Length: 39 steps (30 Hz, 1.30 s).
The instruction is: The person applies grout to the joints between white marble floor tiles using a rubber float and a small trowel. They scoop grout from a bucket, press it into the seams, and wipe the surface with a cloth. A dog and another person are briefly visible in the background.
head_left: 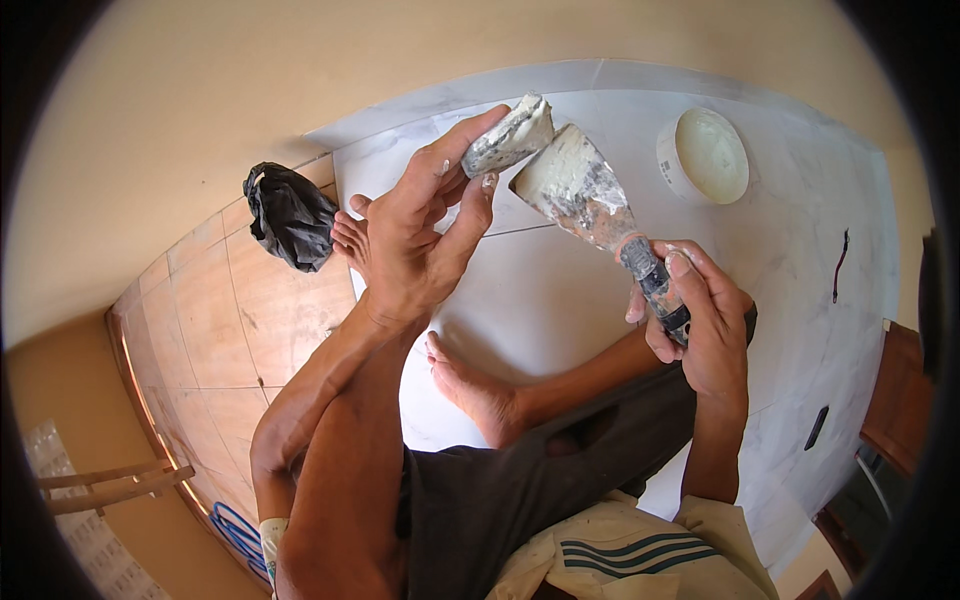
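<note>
Raised in front of me, my left hand (425, 225) pinches a small grey block-like spreader (508, 140) between thumb and fingers. Wet white putty coats its upper face. My right hand (712, 325) is wrapped round the taped black handle of a putty knife (580, 185), with a thumb along it. The knife's wide blade carries white putty and rusty stains, and its edge is close beside the spreader; whether the two touch I cannot tell. Beyond the knife, to the right, a round white tub (710, 157) of pale putty stands on the floor.
White marble-look tiles (500, 280) lie under me, meeting brown tiles (215, 330) on the left. A black plastic bag (290, 217) sits by my foot near the wall. On the right lie a dark thin strip (840, 265) and a small black object (817, 428). Blue hose (237, 535) lies lower left.
</note>
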Available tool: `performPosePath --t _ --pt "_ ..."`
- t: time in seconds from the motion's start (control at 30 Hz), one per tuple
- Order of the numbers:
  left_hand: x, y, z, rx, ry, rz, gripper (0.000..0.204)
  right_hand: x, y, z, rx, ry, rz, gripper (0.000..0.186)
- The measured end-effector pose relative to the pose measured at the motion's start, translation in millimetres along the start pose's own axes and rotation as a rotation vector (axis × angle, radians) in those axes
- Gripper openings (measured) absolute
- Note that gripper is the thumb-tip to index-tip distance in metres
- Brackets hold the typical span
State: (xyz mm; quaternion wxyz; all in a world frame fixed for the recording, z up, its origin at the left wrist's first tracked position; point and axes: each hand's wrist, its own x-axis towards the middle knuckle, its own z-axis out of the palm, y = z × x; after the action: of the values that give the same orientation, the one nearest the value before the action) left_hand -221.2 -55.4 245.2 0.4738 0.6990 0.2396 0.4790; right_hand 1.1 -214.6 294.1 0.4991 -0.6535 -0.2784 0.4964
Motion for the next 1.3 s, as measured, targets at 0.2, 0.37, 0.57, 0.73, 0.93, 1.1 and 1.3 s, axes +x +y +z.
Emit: performPosePath --t 0.2,0.37,0.57,0.73,0.93,1.1,1.3 --pt "-5.6 4.5 -7.8 0.061 -0.044 -0.109 0.058 0.8 -0.7 4.2 0.050 -0.082 0.034 0.039" --pt "-1.7 7.7 -9.6 0.214 -0.080 -0.011 0.060 0.0 -1.1 3.1 0.045 -0.090 0.032 0.038" --pt "-1.6 10.7 -9.9 0.342 -0.111 0.062 0.064 -2.5 -1.9 6.7 0.059 -0.069 0.062 0.038" --pt "-4.4 10.8 -7.7 0.299 -0.049 0.084 0.065 -4.4 1.3 11.9 0.113 -0.060 0.075 0.037" --pt "-5.9 16.9 -10.9 0.386 -0.134 0.041 0.062 -1.0 -1.5 11.3 0.092 -0.090 0.041 0.038" --pt "-6.1 17.8 -16.3 0.407 -0.188 0.005 0.059 0.5 -10.8 7.2 0.091 -0.127 0.090 0.038" --pt "-10.2 12.7 -18.9 0.444 -0.249 -0.013 0.058 -1.3 -14.9 4.9 0.097 -0.123 0.076 0.037"
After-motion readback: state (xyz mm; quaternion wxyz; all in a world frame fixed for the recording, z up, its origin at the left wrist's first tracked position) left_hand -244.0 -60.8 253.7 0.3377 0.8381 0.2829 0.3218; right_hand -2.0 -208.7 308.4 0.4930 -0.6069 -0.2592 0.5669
